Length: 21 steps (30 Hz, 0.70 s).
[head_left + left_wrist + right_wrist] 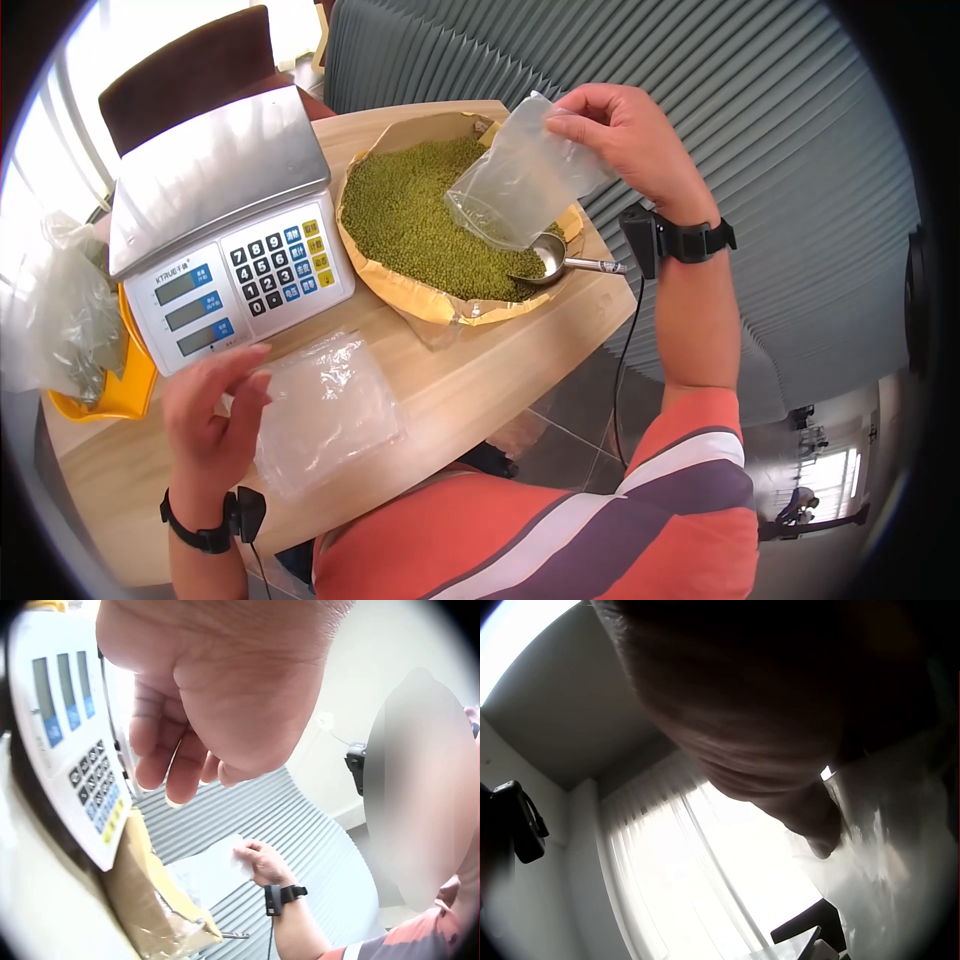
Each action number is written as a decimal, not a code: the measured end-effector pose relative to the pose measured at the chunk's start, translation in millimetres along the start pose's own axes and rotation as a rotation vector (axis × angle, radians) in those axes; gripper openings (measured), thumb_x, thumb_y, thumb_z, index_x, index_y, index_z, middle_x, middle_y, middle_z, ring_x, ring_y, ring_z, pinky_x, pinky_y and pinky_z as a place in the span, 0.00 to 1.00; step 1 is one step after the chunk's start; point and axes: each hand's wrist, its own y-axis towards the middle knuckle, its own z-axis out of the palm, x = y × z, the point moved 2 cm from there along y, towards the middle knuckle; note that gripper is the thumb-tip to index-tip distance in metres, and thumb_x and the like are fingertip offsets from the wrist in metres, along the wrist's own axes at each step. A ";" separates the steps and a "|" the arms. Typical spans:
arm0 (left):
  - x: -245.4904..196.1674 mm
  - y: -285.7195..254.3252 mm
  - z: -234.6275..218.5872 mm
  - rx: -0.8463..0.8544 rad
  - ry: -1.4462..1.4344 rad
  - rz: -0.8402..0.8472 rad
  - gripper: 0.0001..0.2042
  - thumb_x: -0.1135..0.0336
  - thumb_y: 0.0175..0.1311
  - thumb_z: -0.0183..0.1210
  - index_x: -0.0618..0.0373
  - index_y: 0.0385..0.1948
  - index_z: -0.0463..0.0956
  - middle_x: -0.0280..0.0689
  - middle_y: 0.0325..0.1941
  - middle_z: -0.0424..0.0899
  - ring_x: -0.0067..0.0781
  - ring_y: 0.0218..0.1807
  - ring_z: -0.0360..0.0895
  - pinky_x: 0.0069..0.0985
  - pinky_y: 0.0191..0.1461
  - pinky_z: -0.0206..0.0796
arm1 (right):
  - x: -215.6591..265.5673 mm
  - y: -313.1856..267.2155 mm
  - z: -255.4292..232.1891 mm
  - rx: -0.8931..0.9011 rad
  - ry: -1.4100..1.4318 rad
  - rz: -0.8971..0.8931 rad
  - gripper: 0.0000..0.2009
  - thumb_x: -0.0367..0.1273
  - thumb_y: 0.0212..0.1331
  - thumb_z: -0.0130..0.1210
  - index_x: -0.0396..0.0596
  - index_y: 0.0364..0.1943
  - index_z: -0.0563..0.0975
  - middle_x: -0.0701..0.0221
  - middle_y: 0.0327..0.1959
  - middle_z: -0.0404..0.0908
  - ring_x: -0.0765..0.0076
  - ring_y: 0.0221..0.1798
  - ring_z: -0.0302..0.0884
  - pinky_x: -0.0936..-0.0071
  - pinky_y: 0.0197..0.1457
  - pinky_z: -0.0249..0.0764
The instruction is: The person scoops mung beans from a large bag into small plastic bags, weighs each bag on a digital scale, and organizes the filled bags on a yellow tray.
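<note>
My right grip pinched a clear plastic bag by its edge, above the mung beans and scoop; my left grip, fingers loosely bent, held nothing. I was apparently readying the bag; opening its mouth seemed called for next.

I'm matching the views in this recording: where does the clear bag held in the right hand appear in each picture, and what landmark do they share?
Head: the clear bag is right of centre, in the upper half.
Left wrist: the clear bag is just left of centre, low down.
Right wrist: the clear bag is at lower right.
Shared landmark: the right hand.
</note>
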 end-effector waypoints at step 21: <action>-92.3 236.4 140.5 0.117 -0.423 -0.129 0.10 0.64 0.78 0.68 0.63 0.49 0.85 0.31 0.41 0.89 0.16 0.38 0.82 0.15 0.41 0.73 | -13.7 -9.9 -0.3 -0.033 0.098 -0.194 0.10 0.33 0.69 0.68 0.36 0.41 0.86 0.72 0.27 0.84 0.77 0.32 0.78 0.74 0.39 0.74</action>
